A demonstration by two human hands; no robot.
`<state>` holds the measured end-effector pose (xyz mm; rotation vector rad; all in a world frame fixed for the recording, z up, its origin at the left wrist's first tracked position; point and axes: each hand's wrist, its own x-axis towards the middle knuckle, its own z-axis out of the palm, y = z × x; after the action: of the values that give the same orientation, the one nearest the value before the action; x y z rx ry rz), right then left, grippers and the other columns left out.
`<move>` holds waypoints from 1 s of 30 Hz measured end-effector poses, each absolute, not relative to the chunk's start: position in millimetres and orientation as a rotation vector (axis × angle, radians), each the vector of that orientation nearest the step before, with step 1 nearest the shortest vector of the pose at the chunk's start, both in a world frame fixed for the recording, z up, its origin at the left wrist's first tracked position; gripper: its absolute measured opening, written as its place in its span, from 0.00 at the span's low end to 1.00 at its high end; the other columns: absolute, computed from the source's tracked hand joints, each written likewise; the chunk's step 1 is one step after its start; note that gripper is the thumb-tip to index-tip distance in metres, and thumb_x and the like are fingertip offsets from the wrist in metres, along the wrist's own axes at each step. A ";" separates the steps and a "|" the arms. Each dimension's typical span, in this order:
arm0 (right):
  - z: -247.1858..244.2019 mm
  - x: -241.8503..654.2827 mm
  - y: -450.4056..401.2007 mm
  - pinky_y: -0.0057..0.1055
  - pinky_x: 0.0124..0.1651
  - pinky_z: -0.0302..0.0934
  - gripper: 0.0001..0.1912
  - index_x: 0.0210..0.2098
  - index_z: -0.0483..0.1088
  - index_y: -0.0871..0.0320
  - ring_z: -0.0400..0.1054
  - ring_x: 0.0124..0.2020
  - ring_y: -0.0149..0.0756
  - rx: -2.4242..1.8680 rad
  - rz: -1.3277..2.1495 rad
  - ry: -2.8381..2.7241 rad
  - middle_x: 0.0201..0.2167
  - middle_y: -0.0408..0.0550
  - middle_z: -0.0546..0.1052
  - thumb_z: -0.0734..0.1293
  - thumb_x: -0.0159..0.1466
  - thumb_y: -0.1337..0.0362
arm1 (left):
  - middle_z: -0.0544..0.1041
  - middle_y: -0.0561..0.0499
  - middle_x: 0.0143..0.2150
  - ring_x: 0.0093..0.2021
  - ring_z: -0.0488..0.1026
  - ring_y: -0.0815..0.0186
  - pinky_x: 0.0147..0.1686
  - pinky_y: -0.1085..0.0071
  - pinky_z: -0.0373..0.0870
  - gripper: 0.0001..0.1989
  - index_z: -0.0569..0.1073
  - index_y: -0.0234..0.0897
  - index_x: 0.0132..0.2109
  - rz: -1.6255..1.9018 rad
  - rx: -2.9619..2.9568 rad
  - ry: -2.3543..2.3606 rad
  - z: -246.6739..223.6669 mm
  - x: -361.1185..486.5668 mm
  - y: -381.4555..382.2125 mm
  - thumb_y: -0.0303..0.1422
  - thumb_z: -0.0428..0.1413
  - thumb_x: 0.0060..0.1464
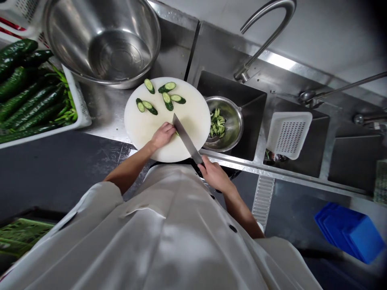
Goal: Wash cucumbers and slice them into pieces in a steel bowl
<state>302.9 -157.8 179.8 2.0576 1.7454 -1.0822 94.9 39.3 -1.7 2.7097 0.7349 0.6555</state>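
My right hand is closed round the handle of a kitchen knife, a broad-bladed one that slants across the white round cutting board. Right against the blade, my left hand is curled down on the board. A sliver of green shows at its fingertips, a cucumber piece mostly hidden under the fingers. Farther back on the board lie several cut cucumber chunks with pale slanted faces. Beyond the board's right edge, a metal bowl in the sink holds thin cucumber pieces.
A large steel basin stands behind the board at the left. Whole cucumbers fill a white crate. Taps arch over the sinks, and a white perforated basket sits at the right. Blue bins are below.
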 end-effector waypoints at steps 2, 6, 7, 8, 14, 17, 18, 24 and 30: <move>166.8 297.6 -147.2 0.35 0.46 0.60 0.22 0.67 0.62 0.60 0.75 0.48 0.51 2.066 -1.100 1.784 0.47 0.58 0.82 0.54 0.78 0.58 | 0.75 0.45 0.38 0.43 0.72 0.58 0.47 0.60 0.76 0.16 0.76 0.37 0.41 0.652 2.721 0.728 -0.6 95.3 37.7 0.27 0.45 0.72; 145.9 296.3 -139.3 0.36 0.47 0.62 0.22 0.65 0.63 0.62 0.75 0.48 0.53 2.130 -1.108 1.833 0.47 0.60 0.82 0.54 0.77 0.59 | 0.75 0.45 0.38 0.42 0.72 0.59 0.46 0.60 0.75 0.16 0.76 0.38 0.40 0.650 2.703 0.708 -0.3 93.0 36.1 0.25 0.44 0.70; 145.3 300.0 -143.7 0.37 0.47 0.62 0.22 0.65 0.63 0.61 0.76 0.47 0.52 2.147 -1.106 1.837 0.46 0.59 0.82 0.54 0.77 0.59 | 0.75 0.45 0.38 0.42 0.72 0.58 0.46 0.60 0.75 0.15 0.76 0.38 0.40 0.654 2.687 0.714 -0.1 91.6 39.4 0.24 0.45 0.69; 146.5 304.9 -150.5 0.37 0.47 0.62 0.23 0.66 0.63 0.61 0.76 0.46 0.52 2.158 -1.108 1.841 0.45 0.58 0.82 0.54 0.77 0.58 | 0.75 0.45 0.39 0.42 0.71 0.58 0.46 0.59 0.75 0.15 0.76 0.37 0.41 0.659 2.668 0.745 1.0 90.1 45.7 0.24 0.45 0.69; 146.0 317.8 -181.9 0.37 0.48 0.63 0.19 0.60 0.68 0.56 0.75 0.46 0.50 2.105 -1.283 1.920 0.42 0.53 0.81 0.57 0.76 0.56 | 0.71 0.39 0.62 0.64 0.63 0.50 0.61 0.49 0.65 0.16 0.71 0.33 0.60 0.441 2.636 1.097 36.9 93.5 133.8 0.27 0.50 0.68; 126.1 312.7 -169.6 0.37 0.47 0.66 0.18 0.58 0.69 0.54 0.76 0.40 0.45 2.270 -1.455 1.828 0.40 0.50 0.81 0.59 0.74 0.55 | 0.71 0.37 0.63 0.68 0.60 0.47 0.69 0.42 0.53 0.17 0.70 0.26 0.60 0.107 2.721 0.962 62.0 105.3 169.9 0.25 0.49 0.68; 118.9 314.8 -164.2 0.37 0.44 0.67 0.19 0.59 0.68 0.54 0.76 0.34 0.43 2.371 -1.515 1.741 0.38 0.48 0.80 0.59 0.74 0.55 | 0.73 0.36 0.61 0.68 0.61 0.48 0.69 0.41 0.51 0.16 0.70 0.24 0.59 0.014 2.738 0.956 68.3 109.1 175.1 0.24 0.49 0.67; 105.5 372.3 -154.3 0.31 0.25 0.61 0.20 0.58 0.64 0.55 0.62 0.15 0.34 2.891 -1.577 1.290 0.19 0.34 0.66 0.58 0.73 0.52 | 0.79 0.37 0.51 0.55 0.75 0.45 0.58 0.48 0.68 0.21 0.70 0.33 0.62 -0.238 2.710 1.168 79.5 121.2 132.1 0.30 0.57 0.63; 132.8 371.4 -172.4 0.39 0.41 0.66 0.22 0.62 0.65 0.58 0.76 0.33 0.48 2.700 -1.103 1.490 0.32 0.52 0.80 0.57 0.74 0.54 | 0.81 0.46 0.38 0.39 0.79 0.55 0.43 0.61 0.75 0.15 0.73 0.39 0.58 -0.016 2.272 1.386 60.3 123.9 32.9 0.36 0.52 0.68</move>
<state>371.4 -172.4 132.8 2.6998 1.4903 -1.1032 123.9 32.9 60.3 2.2724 1.3863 -0.0161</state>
